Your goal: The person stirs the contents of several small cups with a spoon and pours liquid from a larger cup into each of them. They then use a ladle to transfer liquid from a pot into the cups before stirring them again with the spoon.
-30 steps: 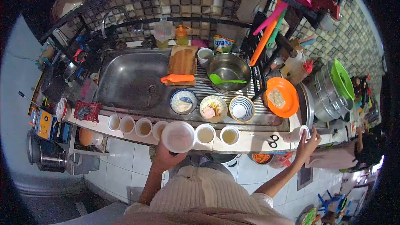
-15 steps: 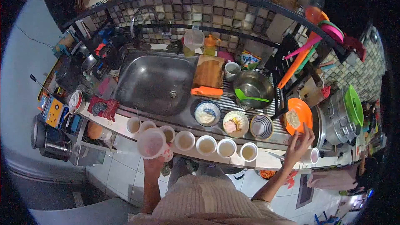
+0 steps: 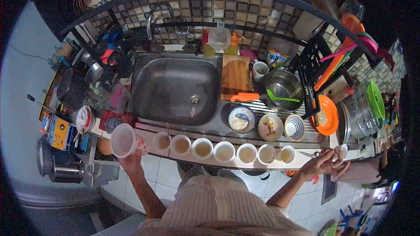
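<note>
My left hand (image 3: 131, 161) is wrapped round a large translucent cup with red marks (image 3: 124, 141), left of a row of several small cups (image 3: 202, 148) along the counter's front edge. The small cups hold a pale yellowish liquid. At the right, my right hand (image 3: 327, 163) has its fingers apart, right beside a small white cup (image 3: 342, 151); whether it touches that cup is unclear. An orange plate (image 3: 329, 120) with something pale on it lies beyond this hand. Bowls with food (image 3: 241, 119) stand behind the row.
A steel sink (image 3: 175, 89) fills the counter's left middle. Right of it are a cutting board (image 3: 236, 72), an orange-handled knife (image 3: 245, 97) and a steel pot (image 3: 284, 88) with a green utensil. A black rack (image 3: 311, 67) stands at the right.
My left hand has carried the large cup leftward, away from over the small cups. My right hand has left the orange plate and moved right and down to the small white cup.
</note>
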`<state>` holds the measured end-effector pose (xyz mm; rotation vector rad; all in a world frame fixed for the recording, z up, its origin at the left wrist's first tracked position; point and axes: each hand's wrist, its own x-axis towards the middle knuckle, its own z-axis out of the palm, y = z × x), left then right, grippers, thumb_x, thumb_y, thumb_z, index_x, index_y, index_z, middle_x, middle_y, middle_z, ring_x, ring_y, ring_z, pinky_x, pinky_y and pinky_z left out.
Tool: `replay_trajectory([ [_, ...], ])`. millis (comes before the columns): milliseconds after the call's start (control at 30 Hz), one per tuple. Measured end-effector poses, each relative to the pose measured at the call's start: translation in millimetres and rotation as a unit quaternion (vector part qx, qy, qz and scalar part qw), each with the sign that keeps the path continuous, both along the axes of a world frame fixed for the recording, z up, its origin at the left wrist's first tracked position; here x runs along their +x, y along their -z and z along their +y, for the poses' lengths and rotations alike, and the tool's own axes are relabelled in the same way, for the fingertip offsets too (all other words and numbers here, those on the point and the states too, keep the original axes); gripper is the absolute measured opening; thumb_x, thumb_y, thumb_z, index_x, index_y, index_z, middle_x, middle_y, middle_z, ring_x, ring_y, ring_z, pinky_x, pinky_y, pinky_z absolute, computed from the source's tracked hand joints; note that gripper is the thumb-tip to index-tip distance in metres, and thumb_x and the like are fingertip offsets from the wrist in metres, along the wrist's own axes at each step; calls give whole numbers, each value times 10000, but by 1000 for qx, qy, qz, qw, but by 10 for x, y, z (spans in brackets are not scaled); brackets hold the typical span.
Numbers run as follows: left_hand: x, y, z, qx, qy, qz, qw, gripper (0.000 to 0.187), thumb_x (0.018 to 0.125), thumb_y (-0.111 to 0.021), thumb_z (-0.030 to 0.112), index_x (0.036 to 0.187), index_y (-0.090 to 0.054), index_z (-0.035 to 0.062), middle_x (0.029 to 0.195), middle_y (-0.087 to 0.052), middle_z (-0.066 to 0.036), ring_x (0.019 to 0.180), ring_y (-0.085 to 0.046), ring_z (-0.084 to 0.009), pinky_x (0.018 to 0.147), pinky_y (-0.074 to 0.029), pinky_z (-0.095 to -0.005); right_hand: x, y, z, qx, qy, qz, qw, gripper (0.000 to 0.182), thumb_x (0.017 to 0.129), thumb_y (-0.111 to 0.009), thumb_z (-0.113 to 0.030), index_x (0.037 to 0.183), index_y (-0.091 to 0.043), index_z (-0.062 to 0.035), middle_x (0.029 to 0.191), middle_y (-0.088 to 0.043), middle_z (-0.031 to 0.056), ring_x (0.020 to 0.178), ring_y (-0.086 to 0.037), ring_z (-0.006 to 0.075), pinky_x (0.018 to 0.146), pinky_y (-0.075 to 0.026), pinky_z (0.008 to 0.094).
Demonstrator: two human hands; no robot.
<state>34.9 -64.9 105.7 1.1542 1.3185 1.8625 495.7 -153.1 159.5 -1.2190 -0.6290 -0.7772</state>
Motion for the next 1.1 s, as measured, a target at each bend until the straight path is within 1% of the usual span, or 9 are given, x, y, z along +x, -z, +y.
replay_trajectory([
  [167,-342,-190,303,35,20,53,998,754,697,-699,-2,1319,-274,17,1297,-396,-147,1191,-396,-246,987,-341,-399,-80,266,-9,-113,-46,3,993,412,883,-477,-48,1243,-278,-37,998,-490,54,745,-459,88,619,-397,173],
  [267,-487,-244,400,9,12,69,997,702,720,-679,-11,1308,-297,18,1293,-400,-150,1187,-401,-240,995,-327,-384,-417,186,37,-362,-234,85,899,203,912,-417,-62,1079,-513,3,936,-532,34,757,-478,84,656,-398,204],
  [400,-630,-206,528,-47,-8,73,996,651,732,-682,12,1281,-332,16,1271,-420,-142,1177,-412,-229,993,-328,-374,-1536,-20,471,-410,-461,98,781,210,857,-520,-83,1056,-563,-34,797,-574,47,677,-536,92,619,-438,241],
  [500,-721,-162,615,-31,3,71,997,642,733,-685,21,1273,-339,17,1255,-432,-137,1169,-420,-226,990,-332,-373,-2259,222,884,-445,-514,67,730,314,811,-607,-181,1089,-561,-44,790,-579,96,657,-575,159,625,-458,263],
  [600,-753,-226,648,-53,23,94,994,647,732,-684,19,1277,-335,20,1248,-436,-135,1163,-426,-225,986,-337,-371,-2707,544,1274,-458,-467,4,756,360,809,-616,-241,1103,-554,-42,827,-599,132,681,-608,230,640,-470,319],
  [700,-865,-144,700,-54,61,104,991,649,727,-682,13,1274,-333,21,1238,-440,-133,1154,-434,-225,981,-345,-368,-2921,661,1464,-508,-466,-24,724,340,815,-605,-286,1048,-574,-40,868,-605,158,721,-611,298,657,-468,372],
  [767,-926,-80,738,-21,96,86,991,643,724,-681,8,1267,-336,20,1231,-443,-130,1148,-438,-226,977,-350,-367,-2972,592,1507,-553,-538,-17,636,364,845,-527,-362,1010,-576,-42,920,-600,177,782,-589,373,692,-466,447],
  [900,-942,-132,690,-79,112,116,984,613,713,-684,11,1230,-355,19,1190,-463,-120,1110,-470,-228,942,-387,-364,-3007,694,1425,-470,-533,-134,690,161,830,-558,-197,901,-613,-64,866,-598,103,684,-599,305,627,-479,380],
  [1100,-1069,-112,719,-86,129,173,973,629,693,-707,43,1216,-357,31,1144,-484,-117,1075,-495,-219,905,-414,-357,-2884,116,903,-382,-504,-278,723,220,685,-664,-139,905,-660,-145,851,-601,15,642,-609,150,541,-486,297],
])
